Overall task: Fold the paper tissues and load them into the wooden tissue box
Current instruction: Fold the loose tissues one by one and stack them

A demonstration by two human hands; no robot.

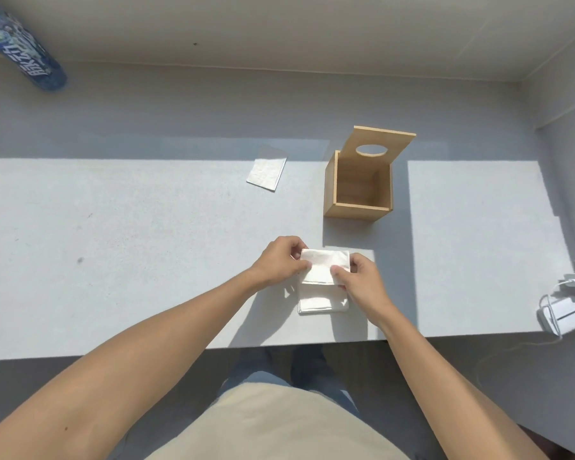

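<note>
A white folded tissue (322, 265) is held just above the table between both hands. My left hand (281, 260) pinches its left edge and my right hand (362, 278) pinches its right edge. Directly beneath it lies a small stack of white tissues (322, 302) on the table. The wooden tissue box (357, 190) stands beyond the hands, open and looking empty inside. Its lid (377, 147), with an oval hole, leans up at the back.
A flat clear tissue wrapper (267, 172) lies to the left of the box. A blue bottle (24, 53) lies at the far left. White chargers with cables (565, 313) sit at the table's right edge. The table's front edge (180, 351) runs just below the stack.
</note>
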